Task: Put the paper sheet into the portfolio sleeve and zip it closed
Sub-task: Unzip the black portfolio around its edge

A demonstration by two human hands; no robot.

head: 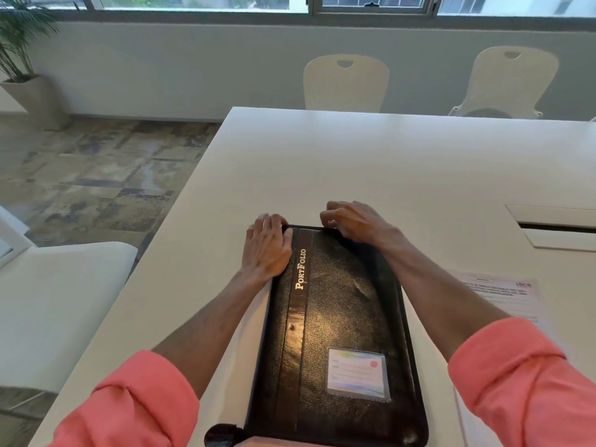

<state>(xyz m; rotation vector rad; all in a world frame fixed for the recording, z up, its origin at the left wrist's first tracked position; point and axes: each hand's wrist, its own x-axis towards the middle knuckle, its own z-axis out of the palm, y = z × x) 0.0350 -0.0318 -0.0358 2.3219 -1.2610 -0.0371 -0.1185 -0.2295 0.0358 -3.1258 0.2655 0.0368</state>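
A black leather portfolio (pixel 338 321) lies closed on the white table (pixel 387 162), its long side running away from me, with "PortFolio" printed on the cover and a card window near my end. My left hand (pixel 266 246) rests flat on its far left corner. My right hand (pixel 351 221) has its fingers curled at the far edge, pinching something small I cannot make out. A printed paper sheet (pixel 503 291) lies on the table to the right of the portfolio, partly hidden by my right forearm.
A cable hatch (pixel 554 225) is set into the table at the right. Two cream chairs (pixel 346 82) stand at the far side. A white seat (pixel 58 304) is at my left, past the table's left edge. A potted plant (pixel 19 43) stands far left.
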